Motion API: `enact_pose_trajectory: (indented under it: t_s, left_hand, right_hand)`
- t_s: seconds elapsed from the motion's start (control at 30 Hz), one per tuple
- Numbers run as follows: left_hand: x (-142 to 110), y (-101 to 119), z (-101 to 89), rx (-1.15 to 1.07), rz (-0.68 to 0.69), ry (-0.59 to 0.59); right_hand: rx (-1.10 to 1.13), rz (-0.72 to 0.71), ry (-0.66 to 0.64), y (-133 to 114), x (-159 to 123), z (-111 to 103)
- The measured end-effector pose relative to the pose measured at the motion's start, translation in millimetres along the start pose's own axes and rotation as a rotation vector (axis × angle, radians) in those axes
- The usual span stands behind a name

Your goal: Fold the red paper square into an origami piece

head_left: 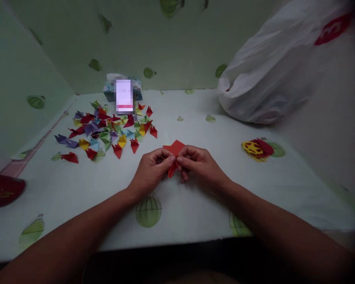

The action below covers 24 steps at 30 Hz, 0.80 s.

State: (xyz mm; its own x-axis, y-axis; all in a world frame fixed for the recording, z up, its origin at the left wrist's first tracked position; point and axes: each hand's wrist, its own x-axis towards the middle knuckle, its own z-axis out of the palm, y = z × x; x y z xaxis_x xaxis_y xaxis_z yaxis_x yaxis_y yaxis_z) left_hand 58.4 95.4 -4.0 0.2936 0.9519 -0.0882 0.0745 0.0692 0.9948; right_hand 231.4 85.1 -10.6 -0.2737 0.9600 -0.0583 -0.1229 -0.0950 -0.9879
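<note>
A partly folded piece of red paper (174,150) is held just above the white table covering (195,205) near the middle. My left hand (152,167) pinches its left side, fingers closed. My right hand (199,163) pinches its right side, thumb and fingers pressed together. The two hands meet fingertip to fingertip over the paper. Part of the paper is hidden between the fingers.
A heap of several small folded paper pieces (106,130) in red, purple, yellow, green and blue lies at the back left. Behind it stands a small packet (122,92). A white plastic bag (272,75) fills the back right. A yellow-red item (257,149) lies right; a dark red object (2,189) at left edge.
</note>
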Motion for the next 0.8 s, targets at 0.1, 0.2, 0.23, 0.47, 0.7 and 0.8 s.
enact_pose_trajectory:
  t_s: [0.1,0.2,0.23,0.47,0.7,0.8]
  left_hand:
    - [0.2,0.8,-0.8,-0.028,-0.008,-0.031]
    - [-0.2,0.3,-1.4,-0.064,-0.021,-0.052]
    - [-0.3,-0.1,-1.6,-0.079,-0.026,-0.057]
    - [1.5,-3.0,-2.5,-0.183,-0.046,-0.098]
    - [0.7,-0.5,-2.1,-0.129,-0.028,-0.07]
    - [0.7,-0.1,-1.1,-0.093,-0.032,-0.045]
  right_hand:
    - [0.018,-0.012,-0.004,-0.6,-1.0,0.1]
    - [0.045,-0.012,-0.01,-0.6,-1.6,-0.3]
    - [0.058,-0.006,-0.014,-0.4,-1.5,-0.4]
    - [0.153,0.024,-0.039,1.6,0.1,-1.1]
    - [0.007,-0.015,-0.014,-1.7,-0.2,0.2]
    - [-0.104,-0.029,0.022,-3.4,-1.0,1.7]
